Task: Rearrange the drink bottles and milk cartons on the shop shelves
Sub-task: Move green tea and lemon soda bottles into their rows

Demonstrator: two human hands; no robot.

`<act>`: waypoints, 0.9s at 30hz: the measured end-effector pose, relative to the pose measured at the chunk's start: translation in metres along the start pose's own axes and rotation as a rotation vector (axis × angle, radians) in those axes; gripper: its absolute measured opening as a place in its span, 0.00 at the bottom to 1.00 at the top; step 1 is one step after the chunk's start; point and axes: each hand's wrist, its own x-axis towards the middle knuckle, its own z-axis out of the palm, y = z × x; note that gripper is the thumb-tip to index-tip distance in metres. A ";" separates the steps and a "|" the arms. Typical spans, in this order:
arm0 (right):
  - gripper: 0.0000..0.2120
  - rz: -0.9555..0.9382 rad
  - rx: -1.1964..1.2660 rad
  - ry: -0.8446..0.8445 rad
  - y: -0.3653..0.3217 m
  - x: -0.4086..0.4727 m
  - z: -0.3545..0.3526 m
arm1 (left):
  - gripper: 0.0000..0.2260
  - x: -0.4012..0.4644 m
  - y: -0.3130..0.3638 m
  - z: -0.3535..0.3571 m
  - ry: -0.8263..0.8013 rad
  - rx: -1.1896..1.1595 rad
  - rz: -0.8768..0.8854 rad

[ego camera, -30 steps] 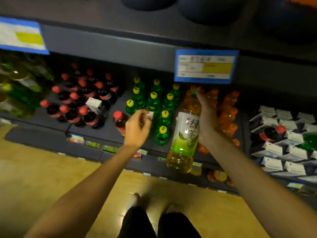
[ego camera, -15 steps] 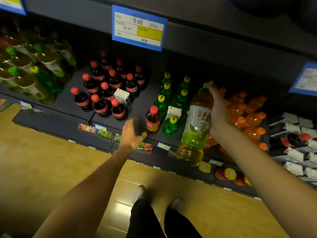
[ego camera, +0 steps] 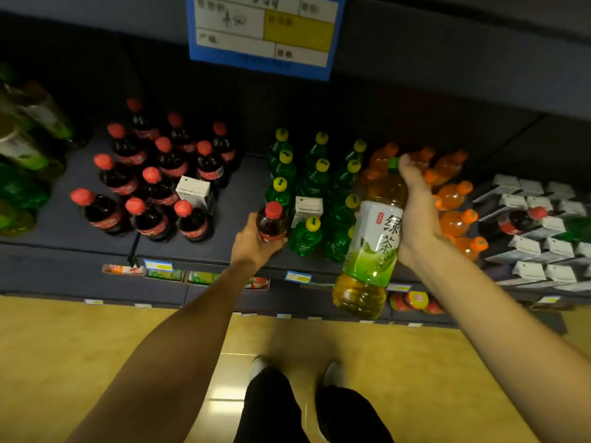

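Shelf [ego camera: 224, 199] — green-labelled tea bottle [ego camera: 374, 247].

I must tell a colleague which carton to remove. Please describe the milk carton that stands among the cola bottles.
On the dark shelf, find the red-capped cola bottles at left. The white milk carton stands at their right edge, the only box among them.

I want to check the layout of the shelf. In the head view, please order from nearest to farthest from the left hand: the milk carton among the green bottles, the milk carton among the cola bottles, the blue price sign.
From the left hand:
1. Milk carton among green bottles, just right.
2. Milk carton among cola bottles, left.
3. Blue price sign, high above.
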 end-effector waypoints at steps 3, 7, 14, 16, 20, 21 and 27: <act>0.45 0.008 0.006 0.008 0.007 0.001 0.001 | 0.29 -0.001 0.001 -0.001 0.001 -0.044 -0.019; 0.42 0.037 0.000 0.010 0.009 0.000 0.007 | 0.26 -0.011 0.003 -0.015 0.004 -0.098 -0.052; 0.40 0.064 -0.055 -0.064 0.002 -0.016 0.032 | 0.18 -0.044 0.013 -0.054 0.014 -0.518 -0.254; 0.33 0.047 -0.095 -0.066 0.002 -0.024 0.037 | 0.14 -0.063 0.022 -0.059 -0.002 -0.611 -0.240; 0.24 0.032 -0.197 -0.116 0.003 -0.045 0.040 | 0.23 -0.104 0.041 -0.061 -0.023 -0.750 -0.337; 0.25 0.021 -0.216 -0.140 0.003 -0.052 0.038 | 0.29 -0.114 0.045 -0.059 -0.033 -0.779 -0.376; 0.22 0.024 -0.230 -0.334 -0.004 -0.091 0.010 | 0.33 -0.178 0.065 -0.032 0.014 -0.895 -0.393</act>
